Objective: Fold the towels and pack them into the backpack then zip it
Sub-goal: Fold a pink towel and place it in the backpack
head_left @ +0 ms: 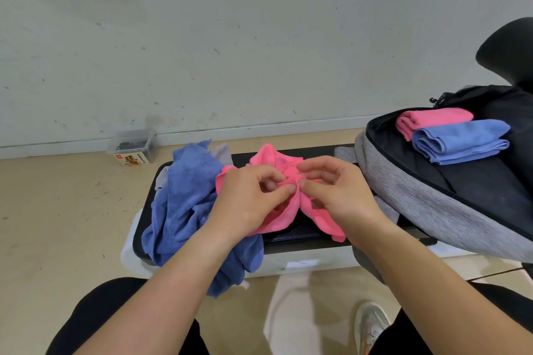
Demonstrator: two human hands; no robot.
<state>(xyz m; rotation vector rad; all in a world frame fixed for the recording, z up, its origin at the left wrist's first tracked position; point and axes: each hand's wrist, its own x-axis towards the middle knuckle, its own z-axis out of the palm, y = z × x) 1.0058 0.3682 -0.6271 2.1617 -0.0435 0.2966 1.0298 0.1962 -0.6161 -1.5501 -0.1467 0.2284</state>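
Note:
A crumpled pink towel (277,163) lies on the black bench top (314,153) in front of me. My left hand (248,196) and my right hand (334,187) both pinch its bunched middle, thumbs and forefingers almost touching. A loose blue towel (184,202) is heaped at the bench's left end and hangs over the front edge. The grey backpack (427,196) lies unzipped on the right, its black inside showing. Inside it rest a folded pink towel (432,118) and, overlapping it, a folded blue towel (461,141).
A grey cloth (222,151) peeks out behind the blue heap. A clear plastic box (132,147) sits on the floor by the wall. A black chair headrest (507,49) stands at the far right. My knees and a shoe (370,323) are below the bench.

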